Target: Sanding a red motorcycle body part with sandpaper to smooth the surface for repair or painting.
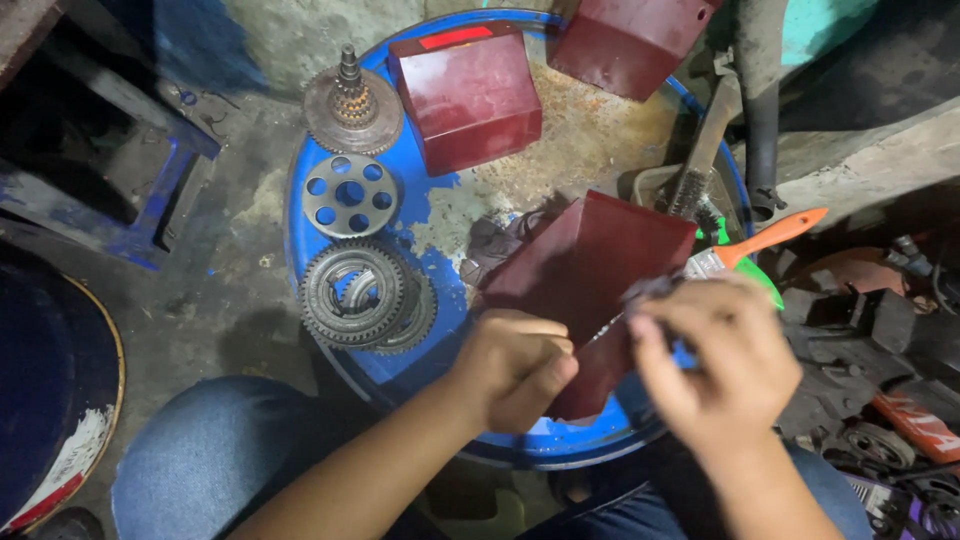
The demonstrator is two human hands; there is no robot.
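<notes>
A dark red box (590, 270) lies tilted on the blue drum top (300, 240), its near edge pinched by the clenched left hand (512, 368), while the blurred right hand (715, 360) grips something small and indistinct at its right edge, near stacked gears (362, 295).

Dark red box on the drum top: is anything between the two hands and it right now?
Nothing visible. The left hand already grips the near edge of the dark red box, and the right hand is at its right side, blurred. The paintbrush lies beyond, not between.
</notes>
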